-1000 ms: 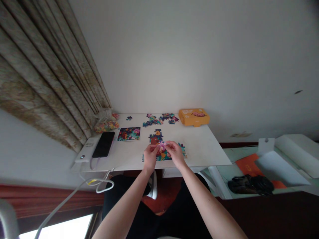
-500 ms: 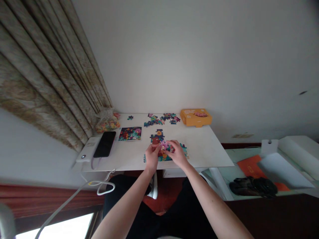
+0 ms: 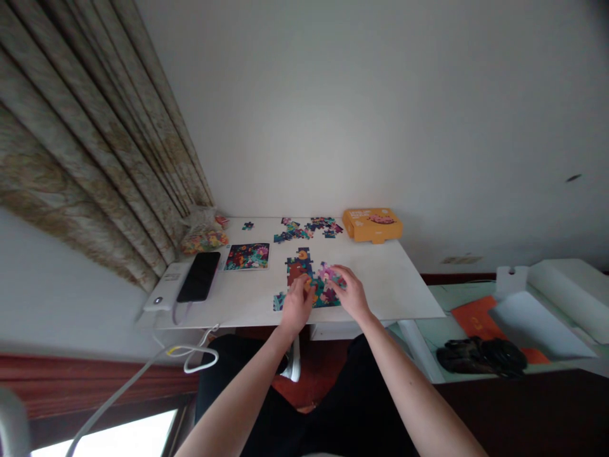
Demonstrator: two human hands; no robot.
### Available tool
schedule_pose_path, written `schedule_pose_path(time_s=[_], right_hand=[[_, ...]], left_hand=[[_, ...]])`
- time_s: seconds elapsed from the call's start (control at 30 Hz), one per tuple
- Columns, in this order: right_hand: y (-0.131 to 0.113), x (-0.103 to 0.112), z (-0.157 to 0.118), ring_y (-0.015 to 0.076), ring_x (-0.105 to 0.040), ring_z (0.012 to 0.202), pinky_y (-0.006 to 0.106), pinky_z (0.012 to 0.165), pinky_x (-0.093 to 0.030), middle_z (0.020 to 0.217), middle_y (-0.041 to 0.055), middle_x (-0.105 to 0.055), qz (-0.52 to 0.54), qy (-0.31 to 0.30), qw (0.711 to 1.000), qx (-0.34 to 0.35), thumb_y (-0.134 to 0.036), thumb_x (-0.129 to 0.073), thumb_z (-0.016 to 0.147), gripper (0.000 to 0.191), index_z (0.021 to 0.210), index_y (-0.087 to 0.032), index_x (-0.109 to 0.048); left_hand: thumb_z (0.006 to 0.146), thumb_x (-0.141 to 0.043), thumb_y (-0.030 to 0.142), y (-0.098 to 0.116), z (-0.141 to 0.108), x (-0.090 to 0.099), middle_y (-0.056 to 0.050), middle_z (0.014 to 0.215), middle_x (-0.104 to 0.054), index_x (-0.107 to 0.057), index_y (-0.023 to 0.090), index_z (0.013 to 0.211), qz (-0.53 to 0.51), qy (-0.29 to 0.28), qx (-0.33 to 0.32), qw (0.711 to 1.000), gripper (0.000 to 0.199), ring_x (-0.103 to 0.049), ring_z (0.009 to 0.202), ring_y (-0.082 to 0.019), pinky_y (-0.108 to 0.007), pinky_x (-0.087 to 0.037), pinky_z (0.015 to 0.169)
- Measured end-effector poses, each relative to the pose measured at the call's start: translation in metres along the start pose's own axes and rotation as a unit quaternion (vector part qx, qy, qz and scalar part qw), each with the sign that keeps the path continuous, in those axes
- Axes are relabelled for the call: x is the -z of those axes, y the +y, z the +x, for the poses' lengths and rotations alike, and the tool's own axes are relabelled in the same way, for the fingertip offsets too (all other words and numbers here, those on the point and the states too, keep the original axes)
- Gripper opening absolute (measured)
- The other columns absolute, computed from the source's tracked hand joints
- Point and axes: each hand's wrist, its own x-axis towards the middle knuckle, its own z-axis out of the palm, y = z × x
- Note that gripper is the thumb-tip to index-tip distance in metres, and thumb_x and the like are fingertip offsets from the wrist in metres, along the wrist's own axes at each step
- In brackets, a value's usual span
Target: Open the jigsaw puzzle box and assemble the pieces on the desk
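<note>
A partly joined jigsaw puzzle (image 3: 294, 271) in dark, brown, teal and pink lies near the front of the white table (image 3: 390, 285). My right hand (image 3: 352, 295) is over its right side, thumb and fingers closed on a pink puzzle piece (image 3: 326, 271) at the upper right. Over the middle of the puzzle is my left hand (image 3: 295, 308), its fingers bent and drawn together beside an orange patch. Whatever may be under those fingertips is hidden. Left of this hand shows a teal corner (image 3: 278, 301) of the puzzle.
Loose puzzle pieces (image 3: 295, 230) lie along the back, with a single piece (image 3: 248, 226) farther left. A picture card (image 3: 247, 256), a black phone (image 3: 198, 277), a white box (image 3: 162, 289) and a plastic bag (image 3: 204, 238) are at left. An orange box (image 3: 372, 225) stands back right.
My hands have moved apart. The pink piece has shifted right with my right hand, while my left hand has come down over the middle of the puzzle.
</note>
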Motion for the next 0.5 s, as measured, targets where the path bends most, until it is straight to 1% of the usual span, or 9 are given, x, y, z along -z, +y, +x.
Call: schedule_pose_path(time_s=[0.03,0.1,0.17,0.23,0.3,0.37,0.43,0.5], right_hand=[[0.004,0.005,0.002,0.0255,-0.067,0.114,0.043,0.103,-0.055,0.120,0.0102,-0.072,0.000,0.012,1.000,-0.003,-0.040,-0.062,0.098,0.026,0.118,-0.026,-0.071],[0.011,0.013,0.004,0.0255,-0.068,0.112,0.042,0.099,-0.056,0.118,0.0106,-0.072,0.000,0.024,1.000,-0.007,-0.042,-0.062,0.097,0.026,0.114,-0.025,-0.071],[0.016,0.020,0.004,0.0255,-0.068,0.111,0.040,0.094,-0.058,0.117,0.0109,-0.072,0.002,0.024,1.000,-0.009,-0.044,-0.062,0.097,0.026,0.111,-0.024,-0.072],[0.019,0.025,0.004,0.0254,-0.068,0.111,0.039,0.092,-0.059,0.118,0.0109,-0.072,0.003,0.019,1.000,-0.011,-0.044,-0.062,0.097,0.025,0.108,-0.025,-0.073],[0.022,0.029,0.004,0.0253,-0.068,0.114,0.040,0.095,-0.058,0.119,0.0104,-0.072,0.000,0.009,1.000,-0.010,-0.043,-0.062,0.097,0.023,0.107,-0.025,-0.074],[0.027,0.033,0.006,0.0253,-0.068,0.115,0.041,0.099,-0.057,0.120,0.0098,-0.072,-0.006,-0.003,1.000,-0.005,-0.042,-0.063,0.097,0.022,0.105,-0.026,-0.075],[0.032,0.036,0.011,0.0252,-0.069,0.113,0.041,0.096,-0.058,0.121,0.0094,-0.072,-0.009,-0.019,1.000,-0.002,-0.042,-0.064,0.096,0.021,0.105,-0.027,-0.075],[0.039,0.037,0.020,0.0249,-0.069,0.112,0.038,0.089,-0.060,0.122,0.0091,-0.071,-0.007,-0.044,0.999,-0.003,-0.042,-0.064,0.095,0.021,0.106,-0.028,-0.075]], left_hand=[[0.098,-0.057,0.030,0.000,0.001,0.004,-0.010,0.127,-0.070,-0.065,0.024,0.119,0.075,-0.036,-0.049,0.995,0.023,-0.065,0.119,-0.024,-0.043,-0.052,0.103],[0.098,-0.059,0.030,-0.001,0.006,0.014,-0.010,0.136,-0.066,-0.066,0.025,0.120,0.191,-0.090,-0.119,0.970,0.023,-0.058,0.130,-0.027,-0.047,-0.048,0.110],[0.098,-0.061,0.035,-0.006,0.013,0.026,-0.012,0.141,-0.063,-0.066,0.024,0.124,0.254,-0.120,-0.162,0.946,0.029,-0.055,0.134,-0.028,-0.048,-0.045,0.113],[0.099,-0.060,0.040,-0.017,0.023,0.041,-0.013,0.146,-0.059,-0.064,0.022,0.131,0.278,-0.135,-0.193,0.931,0.036,-0.053,0.137,-0.029,-0.048,-0.043,0.116],[0.101,-0.057,0.043,-0.033,0.032,0.061,-0.013,0.148,-0.058,-0.063,0.021,0.134,0.286,-0.141,-0.207,0.925,0.040,-0.052,0.138,-0.028,-0.047,-0.043,0.116],[0.102,-0.054,0.044,-0.052,0.038,0.080,-0.013,0.146,-0.060,-0.064,0.021,0.133,0.288,-0.146,-0.211,0.923,0.040,-0.053,0.137,-0.028,-0.047,-0.043,0.117],[0.103,-0.052,0.044,-0.069,0.041,0.095,-0.011,0.142,-0.063,-0.067,0.022,0.129,0.288,-0.150,-0.210,0.922,0.038,-0.056,0.135,-0.027,-0.047,-0.045,0.116],[0.104,-0.049,0.043,-0.081,0.040,0.103,-0.011,0.138,-0.066,-0.069,0.022,0.126,0.288,-0.142,-0.200,0.926,0.036,-0.059,0.131,-0.026,-0.046,-0.047,0.114]])
